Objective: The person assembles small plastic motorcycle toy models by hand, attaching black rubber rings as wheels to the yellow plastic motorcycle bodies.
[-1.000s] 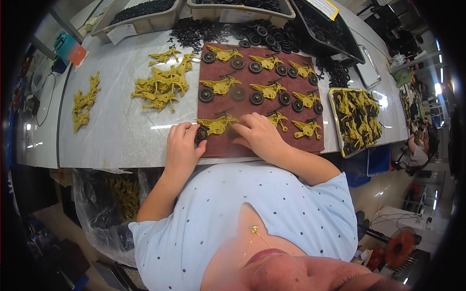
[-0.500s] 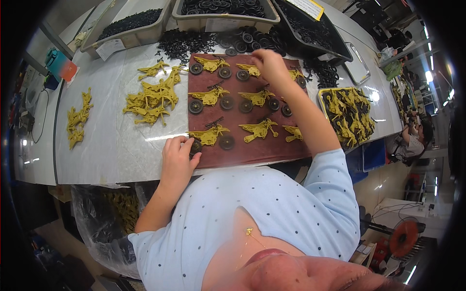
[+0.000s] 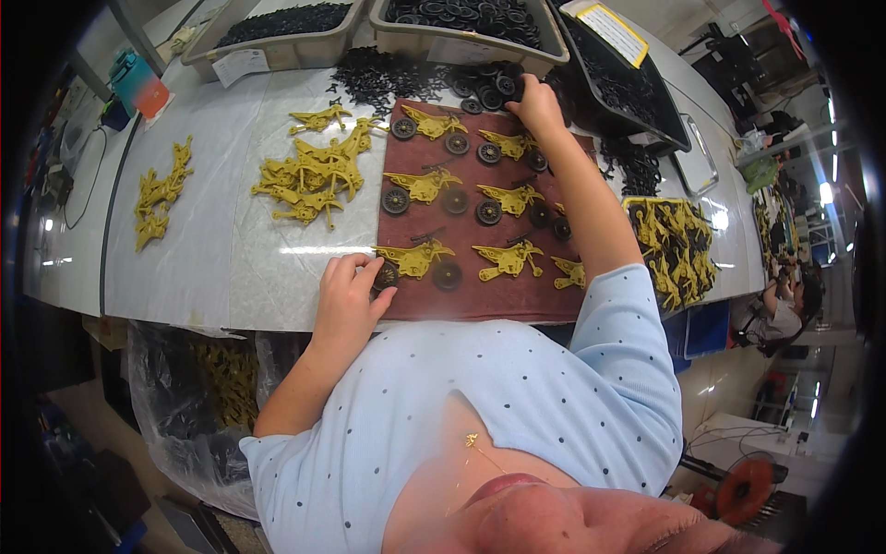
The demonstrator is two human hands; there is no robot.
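My left hand (image 3: 349, 297) rests at the near left corner of a dark red mat (image 3: 420, 303), thumb and fingers curled around a black spoked wheel (image 3: 386, 275). Beside that wheel lies a yellow plastic motorcycle body (image 3: 413, 257). More such bodies lie in rows on the mat, most with black wheels next to them and some with a thin black part above. My right hand (image 3: 539, 106) reaches over the far edge of the mat to a heap of black wheels (image 3: 487, 88). Its thumb and fingers close around a wheel at the heap's right side, partly hidden.
Yellow bodies are piled on the table (image 3: 318, 171) left of the mat, with a smaller pile (image 3: 164, 194) farther left. Bins (image 3: 471, 42) of black parts line the back. A tray (image 3: 669, 249) of yellow and black pieces stands right. Another person (image 3: 784, 309) sits at far right.
My right hand has moved from above the far row of yellow bodies, away from me and to the right, to the wheel heap. My left hand stays at the near left wheel.
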